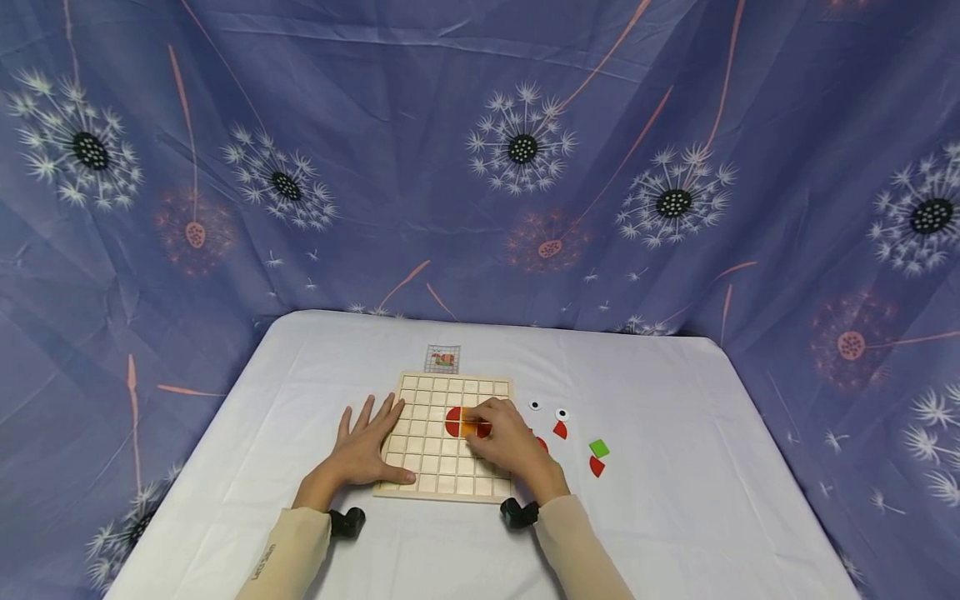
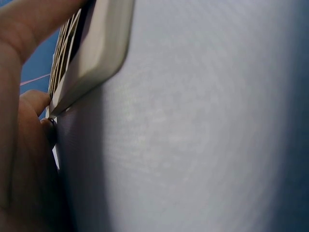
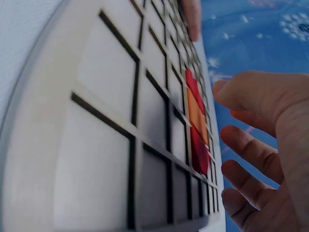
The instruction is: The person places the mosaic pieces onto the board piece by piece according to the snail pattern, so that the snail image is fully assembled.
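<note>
A wooden grid board lies on the white table. My left hand rests along its left side with fingers spread, the thumb over the lower left corner. Right of the board's middle sit orange pieces with a rounded red part to their left. Another dark red part is on the other side, best seen in the right wrist view. My right hand hovers over these pieces, thumb and fingers loosely bent and apart. Nothing shows between its fingertips in the right wrist view.
A small printed picture card lies behind the board. To the right are two round eye pieces, red wedge pieces and a green square. A red piece is partly hidden by my right hand. A patterned curtain hangs behind the table.
</note>
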`<state>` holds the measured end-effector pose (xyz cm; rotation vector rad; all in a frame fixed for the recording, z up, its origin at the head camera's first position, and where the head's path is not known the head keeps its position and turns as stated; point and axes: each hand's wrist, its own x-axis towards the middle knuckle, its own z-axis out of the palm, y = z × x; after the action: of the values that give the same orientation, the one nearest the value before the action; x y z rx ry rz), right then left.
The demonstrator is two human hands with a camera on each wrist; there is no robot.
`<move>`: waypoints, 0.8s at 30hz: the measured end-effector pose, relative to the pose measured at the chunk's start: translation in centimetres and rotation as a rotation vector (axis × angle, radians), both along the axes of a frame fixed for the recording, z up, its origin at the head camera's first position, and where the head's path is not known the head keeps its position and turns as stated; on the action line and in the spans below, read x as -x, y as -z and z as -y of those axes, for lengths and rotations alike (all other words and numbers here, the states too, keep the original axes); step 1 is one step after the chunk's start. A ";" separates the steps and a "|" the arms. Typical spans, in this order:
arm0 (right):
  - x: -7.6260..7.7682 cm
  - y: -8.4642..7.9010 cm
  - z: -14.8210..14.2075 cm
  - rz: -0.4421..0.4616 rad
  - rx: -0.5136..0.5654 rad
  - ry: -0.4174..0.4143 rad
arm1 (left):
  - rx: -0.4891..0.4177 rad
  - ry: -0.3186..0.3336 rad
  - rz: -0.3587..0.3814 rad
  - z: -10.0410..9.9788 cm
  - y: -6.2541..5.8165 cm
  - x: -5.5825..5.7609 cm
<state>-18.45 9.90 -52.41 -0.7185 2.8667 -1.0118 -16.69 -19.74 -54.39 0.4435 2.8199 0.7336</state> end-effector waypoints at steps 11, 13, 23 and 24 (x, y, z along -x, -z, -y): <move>-1.6 -0.1 -3.5 0.052 0.053 0.138 | 0.000 -0.001 0.011 0.0 -0.1 0.0; -1.8 0.0 -4.3 0.034 0.035 0.162 | -0.003 -0.001 0.009 0.0 -0.1 0.0; -2.3 0.5 -8.6 -0.004 -0.054 0.318 | -0.004 -0.006 0.009 0.1 0.0 0.0; -2.3 0.6 -8.9 -0.001 -0.062 0.333 | -0.003 -0.006 0.010 0.1 0.1 0.1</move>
<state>-16.13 18.81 -52.99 -0.2397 3.0681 -0.9416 -16.74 -19.87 -54.47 0.4311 2.8120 0.7385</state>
